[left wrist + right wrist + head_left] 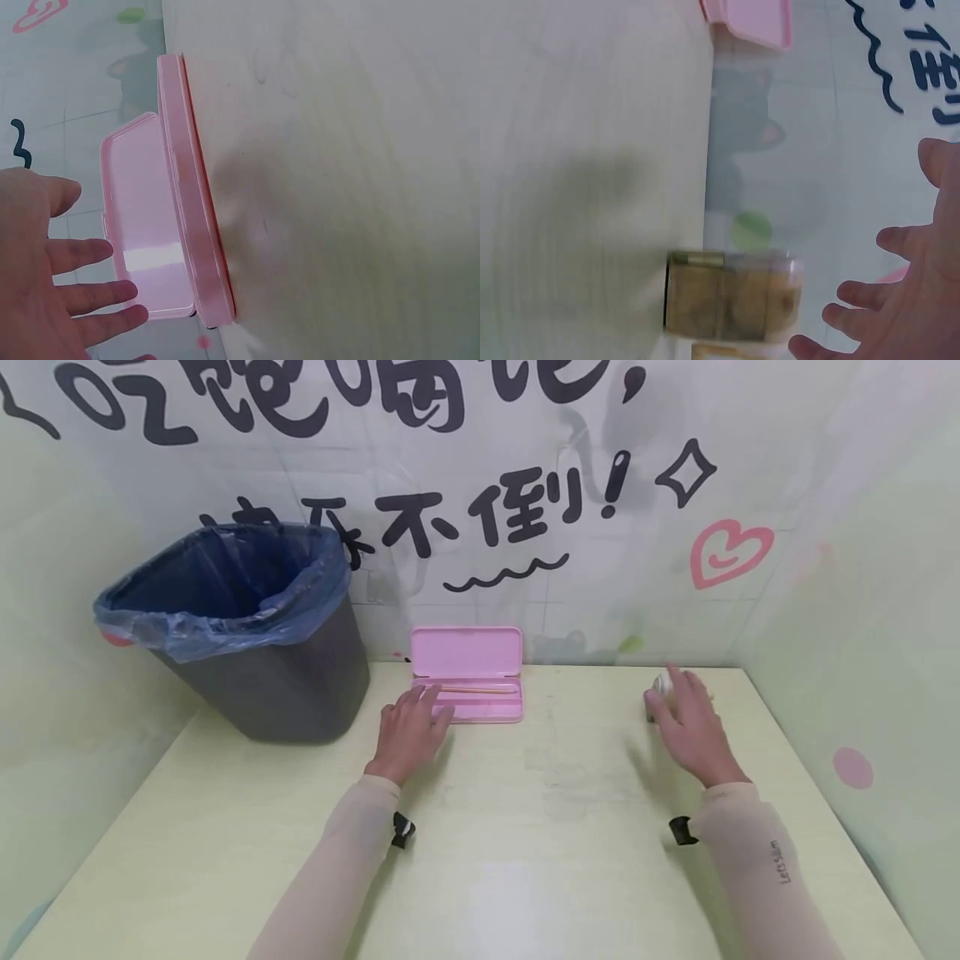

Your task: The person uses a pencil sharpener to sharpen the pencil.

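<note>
An opened pink pencil case (483,716) lies on the table by the back wall, its lid (467,652) raised. A slim wooden pencil (480,691) lies inside it. My left hand (408,733) hovers at the case's left side with fingers spread; the left wrist view shows the fingers (101,291) in front of the lid, and contact cannot be told. On the right stands a small brown container (731,300) with a pale, see-through top; its kind is unclear. My right hand (693,727) is beside and above it, fingers loosely extended and holding nothing.
A grey bin (300,685) lined with a blue bag (315,602) stands at the back left of the pale table (555,843). Walls with printed lettering and a pink heart (731,553) enclose the back and sides.
</note>
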Tool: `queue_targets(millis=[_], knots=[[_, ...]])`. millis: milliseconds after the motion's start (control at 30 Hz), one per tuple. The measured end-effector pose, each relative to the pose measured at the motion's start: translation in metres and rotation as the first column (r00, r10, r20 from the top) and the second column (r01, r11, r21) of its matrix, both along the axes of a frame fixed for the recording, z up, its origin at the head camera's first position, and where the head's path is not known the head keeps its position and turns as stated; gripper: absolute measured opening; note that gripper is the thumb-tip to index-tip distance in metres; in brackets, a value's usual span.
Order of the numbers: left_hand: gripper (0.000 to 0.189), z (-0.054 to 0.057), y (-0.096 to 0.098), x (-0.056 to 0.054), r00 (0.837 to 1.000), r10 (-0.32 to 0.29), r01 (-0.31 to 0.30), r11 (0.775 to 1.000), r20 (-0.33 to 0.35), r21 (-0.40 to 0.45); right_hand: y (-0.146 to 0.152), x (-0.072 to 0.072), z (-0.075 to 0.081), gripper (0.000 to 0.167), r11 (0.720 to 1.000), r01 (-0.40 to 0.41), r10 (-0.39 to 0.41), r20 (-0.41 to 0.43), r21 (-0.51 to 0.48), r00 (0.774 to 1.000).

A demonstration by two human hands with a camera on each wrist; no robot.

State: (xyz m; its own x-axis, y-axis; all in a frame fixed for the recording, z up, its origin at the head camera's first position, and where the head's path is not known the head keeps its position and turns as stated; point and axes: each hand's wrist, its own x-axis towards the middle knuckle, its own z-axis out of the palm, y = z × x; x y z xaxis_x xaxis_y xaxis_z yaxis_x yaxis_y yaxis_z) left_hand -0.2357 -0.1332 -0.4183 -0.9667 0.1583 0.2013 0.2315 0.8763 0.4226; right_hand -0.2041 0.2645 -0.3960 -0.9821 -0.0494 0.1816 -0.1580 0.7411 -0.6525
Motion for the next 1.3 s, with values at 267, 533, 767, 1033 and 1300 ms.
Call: queue_targets(millis=[267,533,767,1033,1300], knots=[[0.051,-0.003,0.006,-0.021,0.999,-0.008,0.005,0.999,0.053,0.048,0.039,-0.007,-0.007,0.068,0.986,0.009,-0.008,0.008,-0.166,1.0],[0.045,-0.004,0.014,-0.038,0.995,0.012,-0.014,1.0,0.103,0.023,0.06,-0.015,-0.016,0.073,0.95,0.083,-0.043,0.135,-0.3,0.99],[0.042,-0.007,0.016,-0.052,0.995,0.01,-0.008,1.0,0.099,-0.023,0.068,-0.024,-0.024,0.076,0.939,0.083,-0.026,0.17,-0.335,0.985],[0.028,-0.014,0.017,-0.064,0.998,-0.023,0.025,0.999,0.064,-0.033,0.075,-0.034,-0.029,0.078,0.961,0.05,0.004,0.192,-0.274,0.981],[0.031,-0.02,0.018,-0.072,0.996,0.001,0.006,0.996,0.084,-0.087,0.081,-0.037,-0.036,0.078,0.978,-0.003,0.036,0.156,-0.21,0.987]])
